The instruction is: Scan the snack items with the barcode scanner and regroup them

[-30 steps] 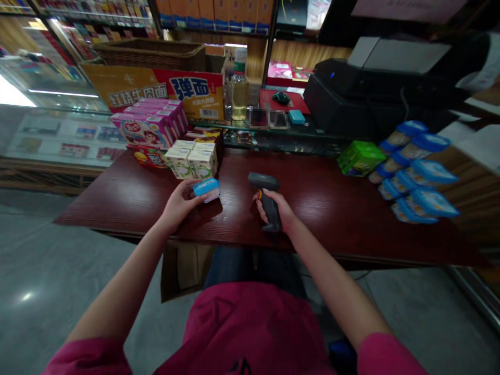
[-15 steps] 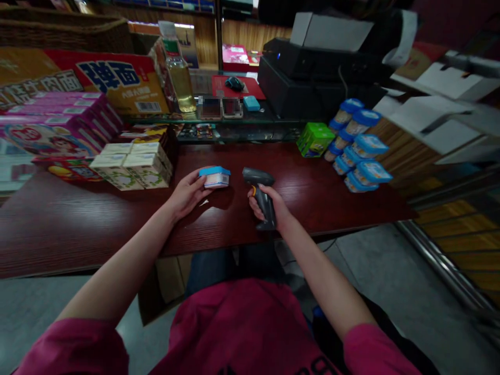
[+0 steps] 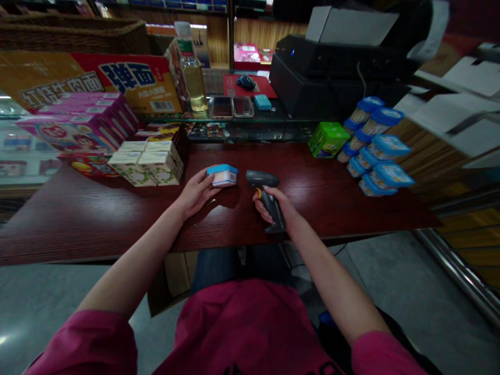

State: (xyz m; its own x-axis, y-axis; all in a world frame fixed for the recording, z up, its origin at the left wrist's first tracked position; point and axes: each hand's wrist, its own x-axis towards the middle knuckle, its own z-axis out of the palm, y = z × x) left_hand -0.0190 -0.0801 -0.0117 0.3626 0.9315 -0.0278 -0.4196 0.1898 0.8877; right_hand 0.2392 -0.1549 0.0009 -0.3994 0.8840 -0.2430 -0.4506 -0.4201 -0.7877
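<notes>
My left hand [image 3: 197, 192] is closed around a small tub with a blue lid [image 3: 222, 175], held just above the dark red table [image 3: 97, 219]. My right hand [image 3: 279, 205] grips the handle of a grey barcode scanner [image 3: 265, 195]. The scanner's head sits right beside the tub and points towards it. Both hands are near the middle of the table's front half.
Cream cartons [image 3: 150, 161], pink boxes [image 3: 78, 125] and a noodle box [image 3: 128, 86] stand at the left. A pile of blue-lidded tubs [image 3: 377, 151] and a green box [image 3: 328, 139] lie at the right. Behind are an oil bottle [image 3: 194, 73] and a black register [image 3: 336, 67].
The view has swung right and then settled. My left hand has brought the tub closer to the scanner's head. My right hand keeps its grip on the scanner.
</notes>
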